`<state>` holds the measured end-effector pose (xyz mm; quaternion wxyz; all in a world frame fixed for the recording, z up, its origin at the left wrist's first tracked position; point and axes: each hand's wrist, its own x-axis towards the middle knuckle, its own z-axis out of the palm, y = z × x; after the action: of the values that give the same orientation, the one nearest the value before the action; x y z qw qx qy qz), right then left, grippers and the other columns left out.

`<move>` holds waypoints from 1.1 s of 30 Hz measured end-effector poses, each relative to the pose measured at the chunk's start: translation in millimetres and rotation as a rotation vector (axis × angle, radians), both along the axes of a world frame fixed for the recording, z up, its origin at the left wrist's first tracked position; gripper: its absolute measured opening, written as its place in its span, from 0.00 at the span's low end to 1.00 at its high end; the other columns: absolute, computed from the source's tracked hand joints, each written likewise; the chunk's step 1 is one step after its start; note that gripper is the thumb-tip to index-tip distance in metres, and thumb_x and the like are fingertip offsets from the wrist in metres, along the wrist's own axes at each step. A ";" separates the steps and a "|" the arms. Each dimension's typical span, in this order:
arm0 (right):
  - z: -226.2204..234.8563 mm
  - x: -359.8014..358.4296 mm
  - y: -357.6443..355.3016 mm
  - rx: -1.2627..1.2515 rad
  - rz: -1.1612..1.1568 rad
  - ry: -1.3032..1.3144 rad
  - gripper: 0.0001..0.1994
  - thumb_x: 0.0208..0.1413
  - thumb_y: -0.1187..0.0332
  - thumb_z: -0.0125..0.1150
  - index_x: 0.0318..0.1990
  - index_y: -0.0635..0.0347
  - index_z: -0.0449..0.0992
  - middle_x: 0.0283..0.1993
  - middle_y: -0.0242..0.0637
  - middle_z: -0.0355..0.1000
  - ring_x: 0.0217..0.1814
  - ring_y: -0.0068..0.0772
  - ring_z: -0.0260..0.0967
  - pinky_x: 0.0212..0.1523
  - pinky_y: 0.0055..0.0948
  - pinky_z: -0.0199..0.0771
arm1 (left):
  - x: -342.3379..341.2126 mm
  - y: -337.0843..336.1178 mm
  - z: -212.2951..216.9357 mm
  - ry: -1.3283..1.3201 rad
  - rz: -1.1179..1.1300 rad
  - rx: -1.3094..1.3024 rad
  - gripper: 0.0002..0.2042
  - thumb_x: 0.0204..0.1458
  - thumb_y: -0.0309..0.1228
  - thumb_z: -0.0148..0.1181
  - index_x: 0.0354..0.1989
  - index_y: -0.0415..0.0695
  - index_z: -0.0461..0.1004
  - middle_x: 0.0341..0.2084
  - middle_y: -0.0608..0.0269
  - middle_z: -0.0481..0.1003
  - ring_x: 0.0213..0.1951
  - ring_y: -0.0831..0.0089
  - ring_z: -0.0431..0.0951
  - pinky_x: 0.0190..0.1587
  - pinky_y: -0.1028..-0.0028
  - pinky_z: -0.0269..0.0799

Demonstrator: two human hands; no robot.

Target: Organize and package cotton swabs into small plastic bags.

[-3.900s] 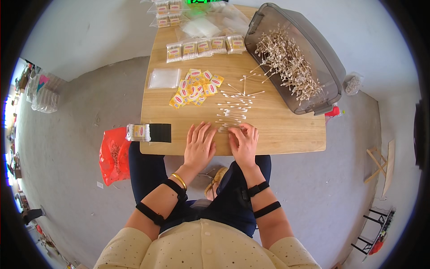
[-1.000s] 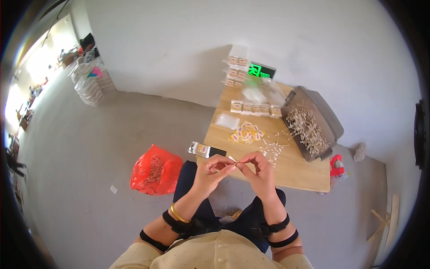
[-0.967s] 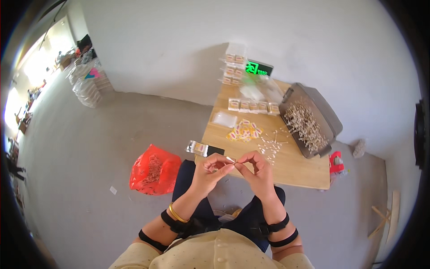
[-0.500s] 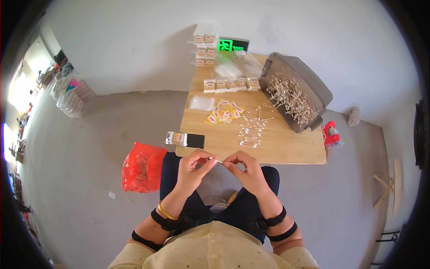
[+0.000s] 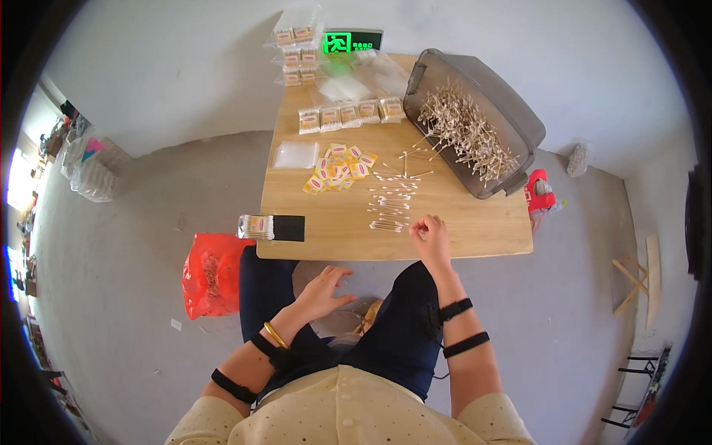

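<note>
Above my lap, off the table's near edge, my left hand point(image 5: 324, 292) is open with its fingers apart and nothing in it. My right hand point(image 5: 433, 241) is over the near part of the table, fingers curled together in a pinch; whatever they hold, if anything, is too small to make out. Just left of it, cotton swabs point(image 5: 389, 202) lie in loose rows. Farther right, a grey plastic bin point(image 5: 528, 133) lies tilted, with a heap of cotton swabs point(image 5: 467, 133) inside. Yellow-and-white cards point(image 5: 340, 169) are scattered left of the rows.
On the wooden table point(image 5: 334, 241) are clear bags point(image 5: 297, 155), a row of packed swab packets point(image 5: 349, 116), stacked packets point(image 5: 298, 55), and a packet point(image 5: 256, 226) beside a black pad point(image 5: 289, 228). A green lit sign point(image 5: 353, 41) stands behind. A red bag point(image 5: 210, 276) sits on the floor.
Both hands held a cotton swab between them over my lap; now they are apart. My right hand has moved forward to the table, while my left has drawn back and opened. The view has shifted.
</note>
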<state>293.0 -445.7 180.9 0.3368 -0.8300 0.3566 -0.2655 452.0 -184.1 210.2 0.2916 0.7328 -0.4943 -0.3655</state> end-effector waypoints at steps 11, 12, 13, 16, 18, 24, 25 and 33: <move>-5.2 43.3 -15.0 -0.168 0.095 0.111 0.06 0.49 0.73 0.69 0.34 0.51 0.80 0.41 0.36 0.72 0.49 0.46 0.66 0.49 0.41 0.70 | 3.3 -49.9 -9.6 0.062 0.143 -0.114 0.15 0.53 0.32 0.68 0.48 0.43 0.78 0.44 0.57 0.79 0.43 0.62 0.81 0.47 0.65 0.75; -6.3 41.5 -15.0 -0.154 0.091 0.100 0.06 0.49 0.73 0.69 0.34 0.51 0.80 0.40 0.36 0.72 0.48 0.47 0.66 0.49 0.41 0.70 | 4.5 -55.3 -9.5 0.070 0.179 -0.148 0.14 0.52 0.31 0.68 0.47 0.43 0.78 0.42 0.58 0.79 0.41 0.62 0.81 0.46 0.65 0.76; -8.2 35.4 -12.6 -0.140 0.085 0.091 0.06 0.49 0.73 0.69 0.34 0.51 0.80 0.40 0.36 0.71 0.48 0.47 0.66 0.49 0.41 0.70 | 6.2 -60.4 -11.2 0.048 0.207 -0.175 0.13 0.53 0.31 0.67 0.46 0.43 0.78 0.41 0.58 0.79 0.41 0.63 0.81 0.45 0.66 0.76; -8.1 24.8 0.9 -0.137 0.123 0.080 0.06 0.49 0.73 0.69 0.35 0.50 0.81 0.41 0.36 0.70 0.47 0.46 0.65 0.48 0.42 0.69 | 12.5 -74.8 -24.7 0.030 0.300 -0.243 0.10 0.54 0.30 0.66 0.43 0.43 0.79 0.37 0.59 0.81 0.38 0.65 0.83 0.42 0.69 0.76; -5.9 23.6 9.3 -0.157 0.157 0.077 0.07 0.49 0.73 0.68 0.36 0.49 0.82 0.42 0.36 0.70 0.48 0.46 0.65 0.49 0.43 0.68 | 17.3 -84.4 -31.8 0.083 0.361 -0.258 0.09 0.55 0.30 0.65 0.43 0.42 0.80 0.34 0.60 0.83 0.36 0.66 0.84 0.40 0.70 0.77; -4.1 29.2 22.8 -0.287 0.181 0.091 0.11 0.49 0.74 0.68 0.40 0.47 0.83 0.47 0.35 0.68 0.52 0.46 0.64 0.51 0.44 0.66 | 33.7 -91.4 -44.0 0.144 0.391 -0.163 0.08 0.58 0.30 0.63 0.43 0.42 0.82 0.30 0.64 0.85 0.32 0.75 0.85 0.36 0.76 0.77; -5.8 29.8 23.7 -0.289 0.175 0.102 0.11 0.50 0.74 0.68 0.41 0.47 0.83 0.47 0.35 0.68 0.53 0.46 0.64 0.52 0.45 0.66 | 37.3 -90.3 -48.8 0.187 0.388 -0.166 0.08 0.59 0.29 0.62 0.43 0.41 0.82 0.30 0.64 0.85 0.32 0.76 0.85 0.36 0.77 0.76; -1.1 32.1 20.3 -0.306 0.127 0.094 0.13 0.49 0.76 0.65 0.42 0.46 0.83 0.47 0.35 0.67 0.53 0.45 0.63 0.53 0.44 0.64 | 46.4 -91.4 -51.2 0.288 0.363 -0.155 0.08 0.60 0.27 0.61 0.44 0.39 0.81 0.31 0.62 0.85 0.32 0.77 0.85 0.37 0.79 0.77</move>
<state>325.2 -425.4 179.8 0.2057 -0.9039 0.2743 -0.2559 498.4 -275.5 159.0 0.4754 0.7254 -0.3343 -0.3687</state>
